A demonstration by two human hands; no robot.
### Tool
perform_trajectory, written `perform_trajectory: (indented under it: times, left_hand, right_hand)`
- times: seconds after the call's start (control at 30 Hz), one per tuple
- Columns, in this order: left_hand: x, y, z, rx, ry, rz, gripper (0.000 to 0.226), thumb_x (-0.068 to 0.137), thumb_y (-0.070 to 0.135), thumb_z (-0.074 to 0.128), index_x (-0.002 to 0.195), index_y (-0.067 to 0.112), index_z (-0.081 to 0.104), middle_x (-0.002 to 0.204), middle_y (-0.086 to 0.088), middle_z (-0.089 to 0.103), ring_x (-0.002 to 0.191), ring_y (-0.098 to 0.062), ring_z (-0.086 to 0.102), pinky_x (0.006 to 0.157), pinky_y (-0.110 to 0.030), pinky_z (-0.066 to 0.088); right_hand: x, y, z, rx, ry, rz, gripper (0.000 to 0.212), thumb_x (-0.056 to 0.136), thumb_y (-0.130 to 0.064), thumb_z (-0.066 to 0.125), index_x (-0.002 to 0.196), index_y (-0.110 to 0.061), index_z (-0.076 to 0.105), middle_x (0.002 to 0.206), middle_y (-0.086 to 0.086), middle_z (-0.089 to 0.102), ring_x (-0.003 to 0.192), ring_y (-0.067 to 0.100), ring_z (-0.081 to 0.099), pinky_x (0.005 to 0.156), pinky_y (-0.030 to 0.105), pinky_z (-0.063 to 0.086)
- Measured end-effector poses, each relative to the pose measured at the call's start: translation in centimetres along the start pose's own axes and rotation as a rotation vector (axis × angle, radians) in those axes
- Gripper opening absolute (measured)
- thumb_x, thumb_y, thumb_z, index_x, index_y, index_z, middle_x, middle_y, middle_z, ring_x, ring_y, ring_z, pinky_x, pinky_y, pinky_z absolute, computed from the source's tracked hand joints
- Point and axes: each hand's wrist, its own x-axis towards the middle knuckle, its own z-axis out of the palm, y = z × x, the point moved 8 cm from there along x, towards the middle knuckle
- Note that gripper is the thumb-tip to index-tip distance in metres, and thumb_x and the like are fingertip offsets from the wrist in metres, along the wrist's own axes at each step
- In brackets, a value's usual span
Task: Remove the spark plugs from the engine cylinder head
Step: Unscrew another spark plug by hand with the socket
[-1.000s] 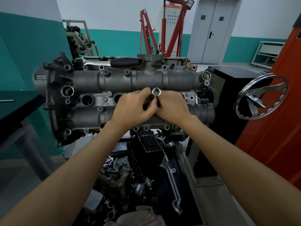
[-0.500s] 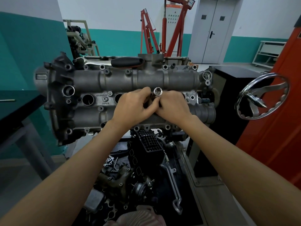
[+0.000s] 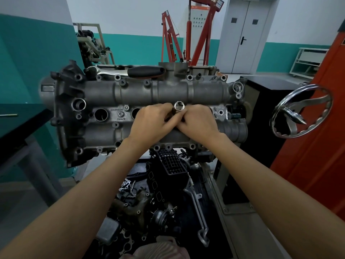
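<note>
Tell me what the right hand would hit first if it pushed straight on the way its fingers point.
The right hand points left, at the socket it already pinches; just past that are the left hand's fingers, touching or nearly so. Depth is unclear.

Walls are two-tone: teal lower band (image 3: pixel 141 47), white above. Taking the grey double door (image 3: pixel 244 34) in the far wall as reference: a red engine hoist (image 3: pixel 188 34) stands just left of it, with a pale control cabinet (image 3: pixel 198 25) behind the hoist. Further left, a cream-framed equipment stand (image 3: pixel 93 47). Right of the door, a white shelf unit (image 3: pixel 309 60) against the wall. Nearer the camera on that side, an orange-red panel (image 3: pixel 317 146) and a chrome handwheel (image 3: pixel 300 111). Far left of the door, a dark table (image 3: pixel 16 124) on grey legs. Lighting even, diffuse.
</note>
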Motion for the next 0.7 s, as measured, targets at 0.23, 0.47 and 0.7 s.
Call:
perform_trajectory:
  times: [0.23, 0.47, 0.7]
  left_hand:
    - [-0.2, 0.6, -0.3, 0.004, 0.029, -0.010, 0.034, 0.086, 0.034, 0.041, 0.075, 0.004, 0.054, 0.066, -0.005, 0.057, 0.055, -0.026, 0.054, 0.048, -0.030, 0.038]
    - [0.1, -0.1, -0.2, -0.006, 0.032, -0.043, 0.048, 0.090, 0.034, 0.057, 0.052, 0.013, 0.036, 0.045, -0.009, 0.045, 0.043, -0.022, 0.040, 0.047, -0.029, 0.029]
    - [-0.2, 0.2, 0.1, 0.017, 0.021, -0.014, 0.044, 0.084, 0.044, 0.034, 0.078, 0.005, 0.054, 0.064, -0.004, 0.057, 0.054, -0.024, 0.052, 0.049, -0.028, 0.033]
  right_hand:
    - [0.0, 0.3, 0.6, -0.005, -0.039, -0.017, 0.028, 0.083, -0.031, 0.047, 0.098, -0.008, 0.055, 0.086, 0.003, 0.066, 0.072, 0.028, 0.061, 0.059, 0.030, 0.037]
    - [0.1, 0.7, 0.7, -0.009, -0.063, 0.046, 0.030, 0.083, -0.030, 0.057, 0.065, -0.007, 0.062, 0.065, 0.013, 0.064, 0.065, 0.032, 0.060, 0.056, 0.028, 0.028]
    - [0.0, 0.2, 0.7, -0.002, -0.073, -0.004, 0.020, 0.082, -0.026, 0.051, 0.086, -0.007, 0.056, 0.080, 0.005, 0.065, 0.070, 0.029, 0.059, 0.058, 0.028, 0.029]
